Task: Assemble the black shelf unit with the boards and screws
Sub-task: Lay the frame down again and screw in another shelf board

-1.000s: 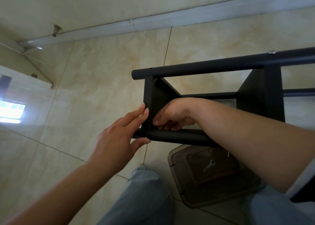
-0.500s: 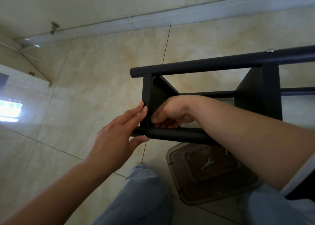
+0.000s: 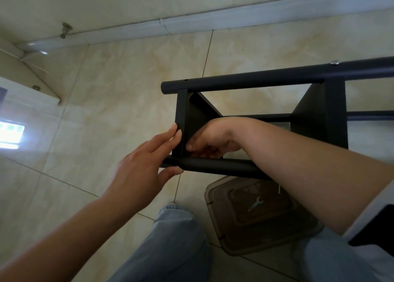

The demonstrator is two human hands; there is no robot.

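**Steadying the end board for fastening**

The left hand (image 3: 138, 166) lays straight fingers on the flat black end board (image 3: 181, 119), thumb under the near black metal tube (image 3: 213, 167), bracing. The black shelf unit (image 3: 319, 119) lies tipped above the floor, long axis running rightward. The right hand (image 3: 211, 138) curls inside, apparently pinching a screw.

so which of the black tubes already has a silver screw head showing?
The far upper tube: a silver screw head sits on it above the right board. The near tube by the hands shows none.

wrench (image 3: 255, 204) in tray (image 3: 215, 209), tray under shelf unit (image 3: 255, 82)
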